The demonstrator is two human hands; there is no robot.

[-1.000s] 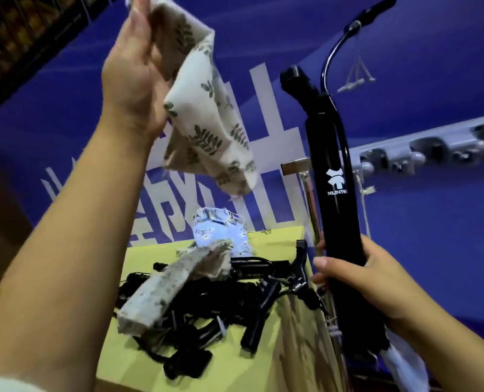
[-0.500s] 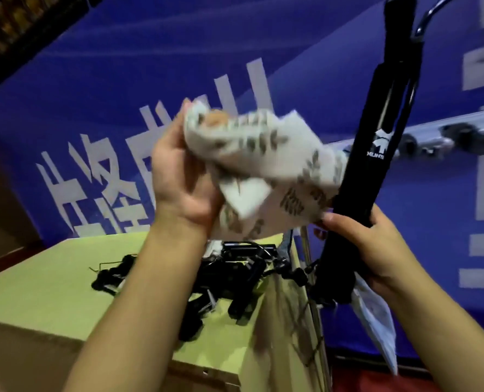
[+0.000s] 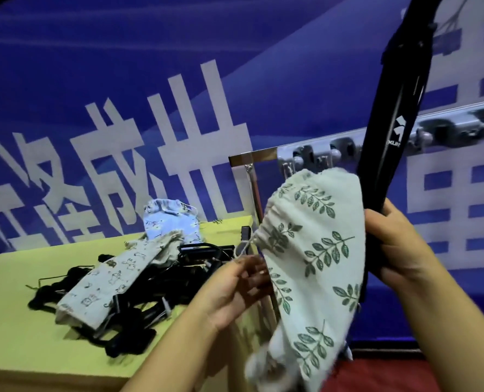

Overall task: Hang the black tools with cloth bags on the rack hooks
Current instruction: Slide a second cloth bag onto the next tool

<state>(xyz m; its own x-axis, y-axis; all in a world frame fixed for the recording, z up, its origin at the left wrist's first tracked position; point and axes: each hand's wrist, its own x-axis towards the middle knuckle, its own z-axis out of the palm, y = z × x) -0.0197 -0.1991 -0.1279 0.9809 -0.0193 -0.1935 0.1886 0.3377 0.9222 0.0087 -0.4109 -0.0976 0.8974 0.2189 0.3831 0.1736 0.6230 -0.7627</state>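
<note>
Closest to the camera are two bare arms. The right hand (image 3: 399,244) has its fingers wrapped around a long black tool (image 3: 388,131). The tool stands almost straight up, tipped a little to the right, and its top goes out of the picture. It has a white mark printed on it. A cream cloth bag with green leaves (image 3: 317,250) hangs just to the left of the tool, touching it. Its gathered mouth points left, and a thin white string (image 3: 242,248) comes out of it. The left hand (image 3: 240,284) reaches to the string and the bag's edge with fingers bent loosely. Whether they are pinching the string is too blurry to tell.

A bit farther back, on the left, is a yellow-green table (image 3: 17,321). A pile of black tools (image 3: 161,281) lies on it. A long bag with little animal drawings (image 3: 113,278) lies across the pile. Behind it a pale blue bag (image 3: 172,222) stands up.

Behind the table's right end is a thin metal post (image 3: 253,190). From its top a silver rack with hooks (image 3: 325,154) runs to the right, passing behind the held tool.

Farthest back is a big blue wall banner (image 3: 122,66) with large white letters. At the bottom right there is a bit of red floor (image 3: 376,374).
</note>
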